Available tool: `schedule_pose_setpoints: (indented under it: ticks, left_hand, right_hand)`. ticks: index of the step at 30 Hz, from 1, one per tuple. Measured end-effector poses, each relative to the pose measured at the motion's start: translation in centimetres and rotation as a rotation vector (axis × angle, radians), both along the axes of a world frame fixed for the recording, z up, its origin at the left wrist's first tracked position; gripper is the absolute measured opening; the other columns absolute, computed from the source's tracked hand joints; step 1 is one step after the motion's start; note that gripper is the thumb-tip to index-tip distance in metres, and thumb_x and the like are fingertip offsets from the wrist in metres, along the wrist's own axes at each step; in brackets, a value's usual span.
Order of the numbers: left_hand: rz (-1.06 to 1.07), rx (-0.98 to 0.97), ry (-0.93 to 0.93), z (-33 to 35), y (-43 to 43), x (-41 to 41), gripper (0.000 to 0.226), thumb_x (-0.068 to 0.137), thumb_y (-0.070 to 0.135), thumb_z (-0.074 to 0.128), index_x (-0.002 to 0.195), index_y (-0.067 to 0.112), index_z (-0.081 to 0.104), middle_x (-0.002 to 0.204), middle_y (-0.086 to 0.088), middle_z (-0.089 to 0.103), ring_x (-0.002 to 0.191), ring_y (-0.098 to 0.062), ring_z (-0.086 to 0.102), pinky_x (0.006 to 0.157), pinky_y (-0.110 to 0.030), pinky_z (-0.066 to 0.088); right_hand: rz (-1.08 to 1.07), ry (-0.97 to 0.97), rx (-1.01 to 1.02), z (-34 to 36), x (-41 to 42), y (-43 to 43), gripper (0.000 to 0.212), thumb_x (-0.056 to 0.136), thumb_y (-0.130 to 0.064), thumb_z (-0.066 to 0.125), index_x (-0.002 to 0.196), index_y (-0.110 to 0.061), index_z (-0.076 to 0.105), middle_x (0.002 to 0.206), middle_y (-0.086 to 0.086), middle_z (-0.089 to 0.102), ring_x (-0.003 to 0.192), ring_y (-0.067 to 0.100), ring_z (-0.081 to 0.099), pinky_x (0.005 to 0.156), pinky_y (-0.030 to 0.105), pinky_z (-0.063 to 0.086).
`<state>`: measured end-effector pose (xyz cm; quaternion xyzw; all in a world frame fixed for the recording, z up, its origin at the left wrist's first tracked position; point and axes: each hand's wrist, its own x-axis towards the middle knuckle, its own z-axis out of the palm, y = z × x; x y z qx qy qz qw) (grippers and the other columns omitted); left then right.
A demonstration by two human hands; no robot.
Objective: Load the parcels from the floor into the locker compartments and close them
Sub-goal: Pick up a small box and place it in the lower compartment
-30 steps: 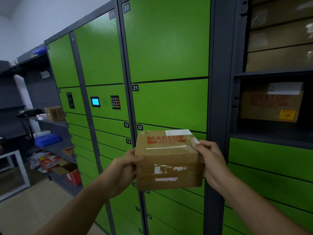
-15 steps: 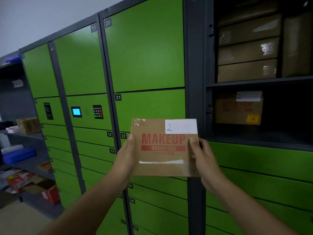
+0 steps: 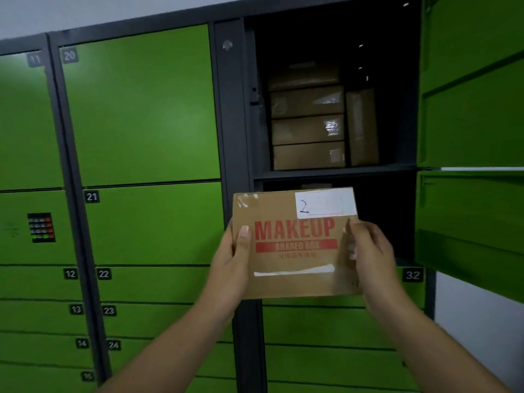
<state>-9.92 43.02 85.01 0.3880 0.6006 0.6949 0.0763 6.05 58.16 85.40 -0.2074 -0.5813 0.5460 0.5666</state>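
Note:
I hold a brown cardboard parcel (image 3: 295, 268) printed MAKEUP in red, with a white label marked 2 at its top right. My left hand (image 3: 231, 268) grips its left edge and my right hand (image 3: 371, 259) grips its right edge. The parcel is upright, in front of the lower open locker compartment (image 3: 382, 211), whose inside it mostly hides. The upper open compartment (image 3: 312, 38) holds several stacked brown boxes (image 3: 307, 129) and one standing on end (image 3: 362, 127).
Two green doors (image 3: 470, 109) stand swung open at the right edge, the lower one (image 3: 467, 217) beside my right hand. Closed green lockers numbered 20 to 24 fill the left. A keypad (image 3: 41, 227) sits at far left. Locker 32 (image 3: 412, 275) lies below the open compartment.
The view has swung right and closer to the lockers. The parcel has gone from tilted flat to upright and moved right, from in front of locker 22 to the lower open compartment.

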Motion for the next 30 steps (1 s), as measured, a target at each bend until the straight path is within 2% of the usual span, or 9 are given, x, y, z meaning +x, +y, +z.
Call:
schedule_pose_setpoints:
  ticks: [4, 9, 12, 16, 21, 23, 26, 28, 30]
  left_hand:
    - [-0.084, 0.005, 0.074, 1.1, 5.2, -0.4, 0.042, 0.106, 0.05, 0.041, 0.146, 0.042, 0.05, 0.123, 0.02, 0.073, 0.103, 0.009, 0.069, 0.076, -0.007, 0.052]
    - [-0.098, -0.025, 0.087, 2.3, 10.1, -2.0, 0.036, 0.108, 0.047, 0.04, 0.14, 0.039, 0.055, 0.119, 0.015, 0.075, 0.108, -0.002, 0.071, 0.092, -0.024, 0.054]
    - [-0.004, -0.022, 0.099, 2.9, 12.3, -2.8, 0.036, 0.109, 0.047, 0.035, 0.133, 0.031, 0.056, 0.115, 0.013, 0.071, 0.11, -0.008, 0.068, 0.088, -0.023, 0.05]
    - [0.084, -0.016, 0.14, 2.7, 13.7, -3.8, 0.038, 0.11, 0.045, 0.035, 0.13, 0.022, 0.057, 0.111, 0.015, 0.068, 0.1, 0.004, 0.062, 0.075, -0.014, 0.045]
    - [0.173, -0.033, 0.22, 2.1, 15.2, -3.7, 0.014, 0.111, 0.04, 0.037, 0.114, 0.038, 0.05, 0.11, 0.016, 0.066, 0.094, 0.008, 0.061, 0.067, -0.008, 0.044]
    - [0.245, -0.007, 0.257, 1.8, 16.4, -3.9, 0.014, 0.111, 0.033, 0.037, 0.112, 0.042, 0.048, 0.116, 0.009, 0.066, 0.098, 0.002, 0.063, 0.076, -0.016, 0.051]
    - [0.289, -0.045, 0.34, 1.2, 17.8, -4.0, 0.047, 0.111, 0.03, 0.039, 0.157, 0.025, 0.029, 0.155, 0.001, 0.043, 0.137, -0.013, 0.048, 0.114, -0.035, 0.043]
    - [0.347, -0.151, 0.397, 0.7, 18.6, -3.4, 0.072, 0.11, 0.026, 0.043, 0.166, 0.014, -0.001, 0.166, -0.001, 0.02, 0.152, -0.019, 0.025, 0.12, -0.029, 0.024]
    - [0.475, -0.214, 0.5, 0.1, 19.8, -2.7, 0.083, 0.109, 0.024, 0.049, 0.164, 0.007, -0.011, 0.168, -0.012, 0.012, 0.152, -0.032, 0.022, 0.122, -0.038, 0.024]
  right_hand:
    - [-0.082, 0.04, 0.02, 0.0, 0.7, 3.6, 0.027, 0.104, -0.048, 0.049, 0.115, -0.03, 0.065, 0.105, -0.008, 0.073, 0.099, 0.014, 0.069, 0.073, 0.032, 0.049]
    - [-0.085, 0.047, 0.085, 0.2, 0.0, 6.9, 0.027, 0.103, -0.047, 0.048, 0.122, -0.031, 0.059, 0.104, -0.014, 0.071, 0.08, -0.005, 0.069, 0.065, 0.013, 0.047]
    - [-0.085, -0.002, 0.146, 0.5, -1.2, 9.0, 0.028, 0.103, -0.046, 0.05, 0.125, -0.031, 0.057, 0.103, -0.012, 0.073, 0.081, -0.007, 0.07, 0.064, 0.013, 0.049]
    - [-0.119, -0.033, 0.21, 0.4, -3.0, 11.4, 0.025, 0.106, -0.04, 0.049, 0.127, -0.028, 0.055, 0.101, -0.011, 0.072, 0.083, -0.009, 0.069, 0.062, 0.008, 0.051]
    - [-0.1, -0.064, 0.251, -0.5, -4.4, 13.7, 0.032, 0.108, -0.04, 0.042, 0.132, -0.023, 0.055, 0.106, -0.009, 0.074, 0.09, -0.008, 0.069, 0.069, 0.008, 0.052]
    - [-0.099, -0.044, 0.255, -1.0, -4.8, 14.3, 0.031, 0.108, -0.039, 0.042, 0.132, -0.024, 0.055, 0.107, -0.008, 0.073, 0.092, -0.006, 0.069, 0.071, 0.009, 0.053]
    - [-0.077, -0.05, 0.276, -1.5, -5.5, 15.2, 0.024, 0.108, -0.037, 0.043, 0.13, -0.031, 0.051, 0.11, -0.011, 0.071, 0.097, -0.004, 0.069, 0.076, 0.011, 0.054]
    - [-0.06, -0.089, 0.294, -1.8, -6.1, 16.2, 0.023, 0.108, -0.037, 0.041, 0.13, -0.033, 0.048, 0.113, -0.01, 0.069, 0.1, -0.004, 0.068, 0.08, 0.013, 0.054]
    - [-0.054, -0.128, 0.303, -1.8, -6.8, 17.1, 0.026, 0.108, -0.037, 0.041, 0.133, -0.029, 0.044, 0.115, -0.011, 0.068, 0.102, -0.002, 0.067, 0.084, 0.017, 0.053]
